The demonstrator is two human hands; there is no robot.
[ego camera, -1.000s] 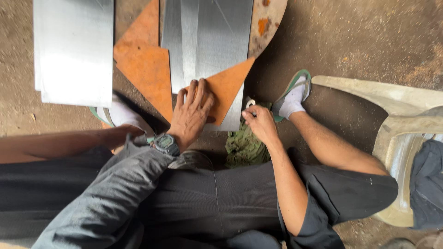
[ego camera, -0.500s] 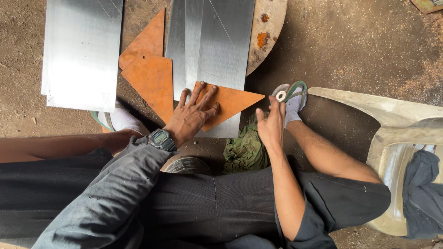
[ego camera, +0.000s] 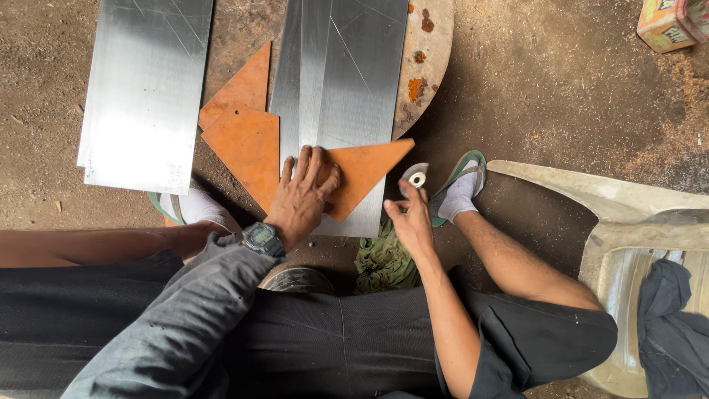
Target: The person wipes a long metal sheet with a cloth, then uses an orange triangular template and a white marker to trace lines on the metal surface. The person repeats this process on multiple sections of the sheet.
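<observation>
Far left, loose shiny sheet-metal panel (ego camera: 144,89) flat on the dirt floor (ego camera: 561,89), well apart from both hands, a white-socked foot (ego camera: 196,207) just below its corner. Next over, rusty orange plates (ego camera: 247,137) tucked beside a longer steel sheet (ego camera: 343,74) that runs up the middle. Left hand (ego camera: 303,196), wristwatch (ego camera: 262,238) on, pressed palm-down with fingers (ego camera: 304,164) spread flat on an orange triangular template (ego camera: 365,174), pinning it on the near end of that steel sheet, not gripping anything. Right hand (ego camera: 410,218) just beside the triangle's tip, fingers pinched shut around a small round silvery tool (ego camera: 417,177), maybe a disc or roll, hard to tell which. Green rag (ego camera: 384,262) below, other foot in a green sandal (ego camera: 461,188) right next to the tool, pale plastic chair (ego camera: 635,214) far right. Biggest worry: template only held by palm pressure, so could easily skate on slick steel and throw off any line. Also bare fingertips sitting right at the template edge, and sharp sheet corners close to socks. Looks sketchy, honestly.
</observation>
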